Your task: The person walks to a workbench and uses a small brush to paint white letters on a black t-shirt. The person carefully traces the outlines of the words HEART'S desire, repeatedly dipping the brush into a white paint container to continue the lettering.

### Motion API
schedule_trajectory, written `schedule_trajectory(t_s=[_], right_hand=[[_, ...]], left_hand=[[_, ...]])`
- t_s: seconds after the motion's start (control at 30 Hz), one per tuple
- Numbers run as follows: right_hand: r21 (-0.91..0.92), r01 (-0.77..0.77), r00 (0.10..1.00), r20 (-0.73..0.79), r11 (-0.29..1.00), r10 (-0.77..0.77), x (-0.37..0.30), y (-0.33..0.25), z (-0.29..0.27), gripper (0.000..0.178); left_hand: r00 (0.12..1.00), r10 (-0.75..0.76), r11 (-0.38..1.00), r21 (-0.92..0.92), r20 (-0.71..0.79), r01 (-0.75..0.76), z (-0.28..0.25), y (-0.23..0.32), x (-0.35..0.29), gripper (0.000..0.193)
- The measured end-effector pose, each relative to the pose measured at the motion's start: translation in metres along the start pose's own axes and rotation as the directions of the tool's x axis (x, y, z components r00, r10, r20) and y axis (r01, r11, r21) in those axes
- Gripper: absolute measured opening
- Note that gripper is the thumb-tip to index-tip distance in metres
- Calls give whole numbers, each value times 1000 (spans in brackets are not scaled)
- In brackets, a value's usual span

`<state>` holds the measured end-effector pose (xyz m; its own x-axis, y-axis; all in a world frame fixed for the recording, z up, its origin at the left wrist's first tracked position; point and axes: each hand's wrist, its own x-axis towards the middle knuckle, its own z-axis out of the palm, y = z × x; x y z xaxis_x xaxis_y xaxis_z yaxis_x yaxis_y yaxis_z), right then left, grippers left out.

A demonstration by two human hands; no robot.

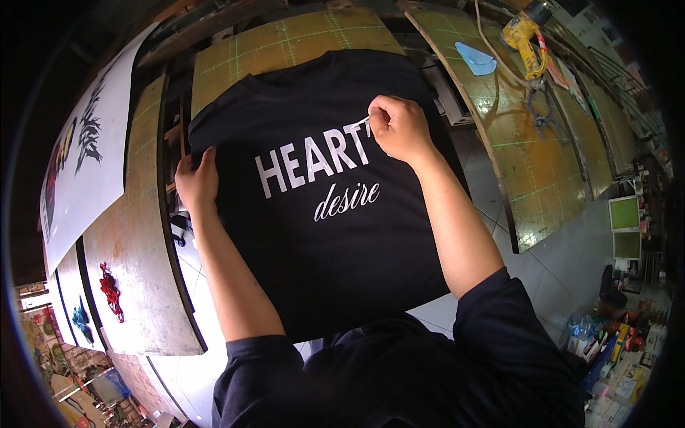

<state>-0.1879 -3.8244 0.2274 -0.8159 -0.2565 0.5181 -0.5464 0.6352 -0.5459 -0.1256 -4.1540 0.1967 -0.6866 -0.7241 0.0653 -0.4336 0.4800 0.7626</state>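
A black T-shirt [335, 264] lies spread over a board in front of me, its neckline at the far end. White lettering [314, 164] runs across its chest, large block letters above smaller script. My left hand [196, 182] is closed at the shirt's left edge, thumb on the cloth; its other fingers are partly hidden. Over the right end of the block letters, my right hand [399, 127] is closed in a pinch. A thin, pale strip [362, 123] sticks out from its fingertips toward the letters. Whether the strip is attached to the print, I cannot tell.
Worn boards with green grid lines stand on both sides. The right board [531, 171] carries a light-blue piece [475, 58] and a yellow heat gun [526, 39] with a cord. At left are a white printed sheet [100, 143] and a board with a red print [110, 292].
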Motion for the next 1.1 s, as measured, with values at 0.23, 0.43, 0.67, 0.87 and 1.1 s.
schedule_trajectory(t_s=[0.23, 0.43, 0.67, 0.87, 1.1], right_hand=[[3, -1, 1000, 22, 1000, 1, -1, 1, -1, 5], [-1, -14, 1000, 16, 1000, 14, 0, 0, -3, 4], [25, -18, 1000, -3, 1000, 18, 0, 0, -2, 4], [-8, -22, 1000, 3, 1000, 22, 0, 0, -3, 3], [16, -42, 999, 31, 999, 41, -1, -1, -3, 3]], left_hand=[[1000, 11, 1000, -11, -10, -11, -2, 4, -3, 68], [1000, 15, 1000, 11, -26, -15, -3, 10, -7, 66], [1000, 9, 1000, 21, -21, -8, -3, 12, -8, 66], [1000, 6, 1000, 20, -28, -5, -3, 10, -7, 66], [1000, -3, 1000, 27, -11, 3, -2, 8, -5, 66]])
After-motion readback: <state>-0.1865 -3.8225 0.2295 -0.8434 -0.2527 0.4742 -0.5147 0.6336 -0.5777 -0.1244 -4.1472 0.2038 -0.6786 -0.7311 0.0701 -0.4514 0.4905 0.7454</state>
